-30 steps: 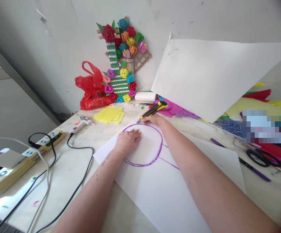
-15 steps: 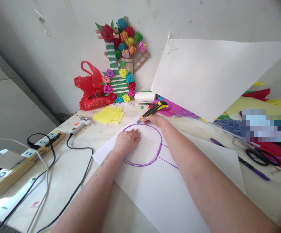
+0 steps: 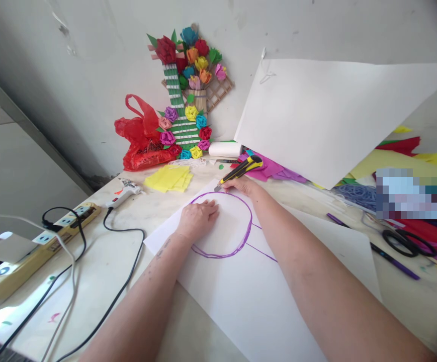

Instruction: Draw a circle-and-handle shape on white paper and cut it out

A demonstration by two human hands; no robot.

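Note:
A white sheet (image 3: 222,291) lies on the table with a purple circle (image 3: 249,229) drawn on it and two thin purple lines running off to the right. My left hand (image 3: 200,218) rests flat on the sheet, over the circle's left side, fingers stretched out. In my right hand (image 3: 241,186) is a yellow and black utility knife (image 3: 239,171), held at a slant. Its blade tip is at the circle's upper edge, close to the purple line. The fingers of that hand are partly hidden behind the wrist.
On the left lie a glue gun (image 3: 122,195), its cord and a power strip (image 3: 58,234). Yellow paper (image 3: 169,178), a red bag (image 3: 139,136) and a paper-flower guitar (image 3: 176,105) stand behind. Scissors (image 3: 407,243) and a purple pen (image 3: 395,261) are at right; a large white board (image 3: 316,110) leans there.
My right hand and the utility knife have shifted very slightly to the right along the circle's top. My left hand stays in place on the sheet.

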